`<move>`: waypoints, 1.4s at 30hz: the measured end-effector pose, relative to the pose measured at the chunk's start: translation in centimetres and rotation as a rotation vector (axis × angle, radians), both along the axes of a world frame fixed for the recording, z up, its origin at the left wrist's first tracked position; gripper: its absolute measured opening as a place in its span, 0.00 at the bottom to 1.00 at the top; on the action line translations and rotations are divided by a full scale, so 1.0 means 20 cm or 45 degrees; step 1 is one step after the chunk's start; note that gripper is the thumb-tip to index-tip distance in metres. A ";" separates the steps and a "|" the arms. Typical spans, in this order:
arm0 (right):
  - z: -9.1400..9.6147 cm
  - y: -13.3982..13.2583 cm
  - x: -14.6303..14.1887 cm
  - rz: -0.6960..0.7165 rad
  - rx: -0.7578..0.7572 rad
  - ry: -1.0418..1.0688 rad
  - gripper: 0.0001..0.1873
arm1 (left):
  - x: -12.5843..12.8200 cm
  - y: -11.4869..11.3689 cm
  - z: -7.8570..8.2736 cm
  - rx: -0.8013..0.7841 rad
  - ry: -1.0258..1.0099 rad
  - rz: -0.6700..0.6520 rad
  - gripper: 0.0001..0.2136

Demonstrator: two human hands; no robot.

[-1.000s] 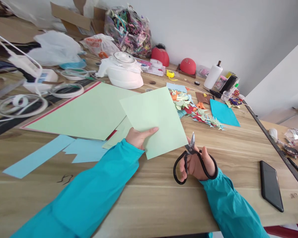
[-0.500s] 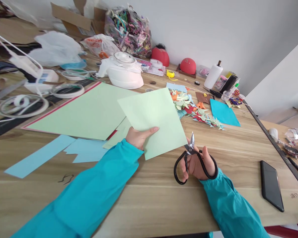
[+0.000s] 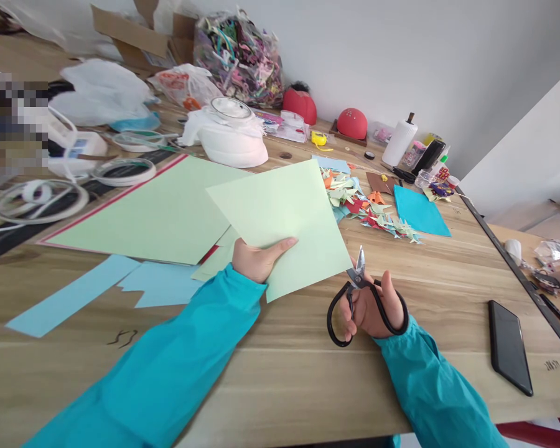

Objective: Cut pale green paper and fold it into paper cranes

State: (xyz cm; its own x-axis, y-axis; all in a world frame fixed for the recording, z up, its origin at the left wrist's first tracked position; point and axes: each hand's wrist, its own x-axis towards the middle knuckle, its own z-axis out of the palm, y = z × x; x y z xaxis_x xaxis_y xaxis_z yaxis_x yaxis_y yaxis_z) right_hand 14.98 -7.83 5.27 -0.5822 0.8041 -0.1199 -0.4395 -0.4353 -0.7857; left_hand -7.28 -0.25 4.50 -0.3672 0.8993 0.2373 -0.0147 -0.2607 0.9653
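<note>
Green paper in closed left hand

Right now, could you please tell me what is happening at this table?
A person's left hand holds a light green sheet above the table. The right hand holds open black-handled scissors by the sheet's lower right corner; whether they touch it is unclear. Blue paper pieces lie to the left, and a pile of colourful cut paper lies beyond the scissors.

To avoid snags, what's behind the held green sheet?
Past the held green sheet, the large green sheet shows left, cut paper pieces right; whatever lies directly behind is covered.
</note>
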 end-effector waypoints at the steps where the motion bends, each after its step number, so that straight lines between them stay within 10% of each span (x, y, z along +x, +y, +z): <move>1: 0.00 0.00 0.00 -0.013 -0.019 -0.008 0.43 | 0.00 0.00 0.00 -0.004 -0.008 -0.002 0.21; 28: 0.03 0.01 0.05 0.306 -0.034 -0.145 0.46 | 0.01 -0.01 0.01 -0.115 -0.151 -0.123 0.30; 42: 0.04 0.01 0.04 0.075 -0.030 -0.055 0.46 | -0.04 0.02 -0.01 -0.104 -0.020 -0.134 0.30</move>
State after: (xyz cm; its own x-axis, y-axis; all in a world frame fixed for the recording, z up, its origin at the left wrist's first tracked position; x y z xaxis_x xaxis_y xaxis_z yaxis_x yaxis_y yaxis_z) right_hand 15.74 -7.56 6.07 -0.6227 0.7650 -0.1644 -0.3784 -0.4783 -0.7925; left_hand -8.09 0.17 4.22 -0.2733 0.9491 0.1569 -0.0529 -0.1777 0.9827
